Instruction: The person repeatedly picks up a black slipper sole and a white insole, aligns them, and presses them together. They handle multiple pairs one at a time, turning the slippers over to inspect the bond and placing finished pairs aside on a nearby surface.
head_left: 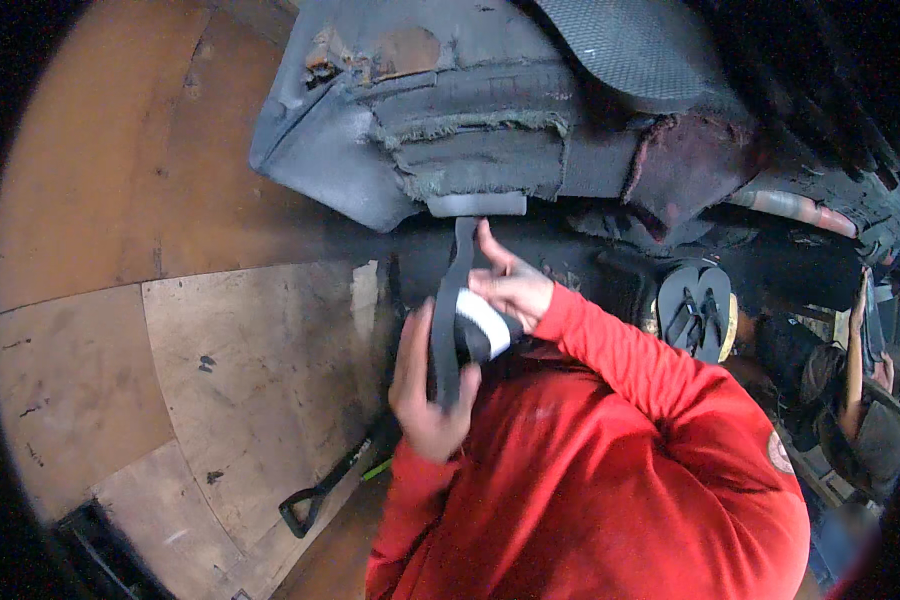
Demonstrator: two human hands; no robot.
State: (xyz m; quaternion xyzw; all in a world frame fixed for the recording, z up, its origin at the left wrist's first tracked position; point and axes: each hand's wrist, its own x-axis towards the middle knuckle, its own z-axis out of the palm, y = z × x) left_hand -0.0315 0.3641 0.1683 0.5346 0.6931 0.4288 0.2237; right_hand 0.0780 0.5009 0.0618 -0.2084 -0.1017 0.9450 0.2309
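Observation:
Between my hands is a dark grey sandal (447, 335), turned on its edge so its thick sole shows from the side. A wide black and white strap (482, 322) bulges from it on the right. My left hand (425, 395) wraps round the lower end of the sole, thumb on one side and fingers on the other. My right hand (510, 287) presses its fingers at the strap, with the thumb pointing up along the sole. The sandal's upper end meets or nearly touches a grey bar (477, 205) on the front of the worn, cloth-patched bench; contact is unclear.
A worn dark bench (480, 150) spans the far side, with a textured sole sheet (630, 50) on it. Black flip-flops (695, 308) lie at the right. Wooden boards (250, 400) cover the left, near a black handle (305, 510). Another person's arm (855, 370) shows far right.

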